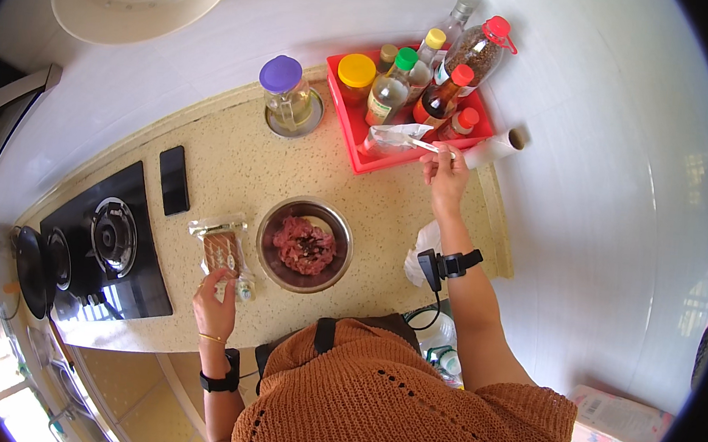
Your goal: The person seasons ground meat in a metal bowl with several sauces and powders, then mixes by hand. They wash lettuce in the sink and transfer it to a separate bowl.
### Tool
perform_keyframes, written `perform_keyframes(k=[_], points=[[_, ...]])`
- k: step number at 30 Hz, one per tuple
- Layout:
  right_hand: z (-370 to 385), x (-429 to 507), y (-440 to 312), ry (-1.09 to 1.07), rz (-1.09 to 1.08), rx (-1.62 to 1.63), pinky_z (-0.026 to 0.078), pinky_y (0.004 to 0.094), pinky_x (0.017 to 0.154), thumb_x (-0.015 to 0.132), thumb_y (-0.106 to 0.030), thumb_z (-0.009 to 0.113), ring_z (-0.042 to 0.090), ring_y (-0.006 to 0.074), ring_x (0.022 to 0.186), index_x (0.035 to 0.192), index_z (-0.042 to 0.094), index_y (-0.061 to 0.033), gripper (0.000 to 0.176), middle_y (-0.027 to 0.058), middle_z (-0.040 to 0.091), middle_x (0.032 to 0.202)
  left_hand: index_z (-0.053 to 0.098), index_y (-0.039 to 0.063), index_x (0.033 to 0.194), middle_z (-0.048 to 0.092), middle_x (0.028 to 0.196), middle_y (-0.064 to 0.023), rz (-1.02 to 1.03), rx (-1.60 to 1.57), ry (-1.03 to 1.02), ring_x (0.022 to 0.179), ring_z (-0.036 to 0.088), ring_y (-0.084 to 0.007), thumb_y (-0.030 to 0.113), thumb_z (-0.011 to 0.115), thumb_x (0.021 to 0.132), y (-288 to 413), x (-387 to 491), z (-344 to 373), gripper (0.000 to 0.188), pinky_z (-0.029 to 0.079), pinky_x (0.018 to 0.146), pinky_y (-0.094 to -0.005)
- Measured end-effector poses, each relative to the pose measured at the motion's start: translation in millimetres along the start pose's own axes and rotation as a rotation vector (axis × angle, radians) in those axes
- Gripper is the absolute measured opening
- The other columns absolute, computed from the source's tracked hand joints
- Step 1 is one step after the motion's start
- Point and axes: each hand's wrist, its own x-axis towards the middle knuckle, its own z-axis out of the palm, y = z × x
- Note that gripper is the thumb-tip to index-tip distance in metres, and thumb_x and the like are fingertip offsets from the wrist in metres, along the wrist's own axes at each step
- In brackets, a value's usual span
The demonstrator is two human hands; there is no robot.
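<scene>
My right hand (pixel 449 178) pinches the handle of a small white spoon (pixel 422 143) at the front edge of a red plastic basket (pixel 391 162). The spoon's far end reaches an opened plastic seasoning bag (pixel 394 136) in that basket; its tip is hard to make out. My left hand (pixel 216 307) is at the near end of a clear vacuum pack (pixel 222 250) of brown food, thumb and fingers apart; whether it touches the pack is unclear. Between my hands stands a steel bowl (pixel 346 246) containing raw minced meat (pixel 301 238) with dark seasoning on top.
Several capped bottles and a yellow-lidded jar (pixel 356 71) crowd the basket. Behind the bowl stands a purple-lidded oil jug (pixel 283 89). A phone (pixel 174 180) lies beside the gas hob (pixel 112 242). A white plastic bag (pixel 424 253) lies under my right forearm, near the wall.
</scene>
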Motion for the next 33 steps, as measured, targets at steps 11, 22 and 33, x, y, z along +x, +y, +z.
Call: perform_keyframes(k=[11, 22, 33], points=[[-14.8, 0.7, 0.7, 0.130, 0.203, 0.244, 0.036, 0.0206, 0.041, 0.093, -0.017, 0.048, 0.049, 0.0088, 0.051, 0.096, 0.056, -0.0016, 0.017, 0.0081, 0.062, 0.070, 0.061, 0.002, 0.101, 0.065, 0.095, -0.0142, -0.010, -0.008, -0.011, 0.089, 0.062, -0.0289, 0.014, 0.061, 0.082, 2.1, 1.0, 0.6, 0.022, 0.047, 0.077, -0.0358], [-21.2, -50.1, -37.2, 0.004, 0.227, 0.301, 0.033, 0.0187, 0.040, 0.092, -0.019, 0.051, 0.047, 0.0069, 0.052, 0.098, 0.057, -0.0032, 0.017, 0.0044, 0.059, 0.069, 0.062, 0.003, 0.099, 0.065, 0.095, -0.0136, 0.031, -0.016, 0.011, 0.089, 0.062, -0.0300, 0.015, 0.061, 0.082, -0.9, -8.5, -1.7, 0.021, 0.047, 0.078, -0.0362], [17.3, -183.3, -26.5, -0.460, 0.074, 0.106, 0.043, 0.0233, 0.043, 0.093, -0.013, 0.048, 0.055, 0.0123, 0.054, 0.103, 0.057, -0.0009, 0.018, 0.0095, 0.063, 0.076, 0.061, 0.003, 0.102, 0.064, 0.098, -0.0151, 0.057, -0.048, 0.058, 0.092, 0.060, -0.0326, 0.015, 0.063, 0.080, -23.7, -43.8, -8.8, 0.025, 0.047, 0.081, -0.0375]])
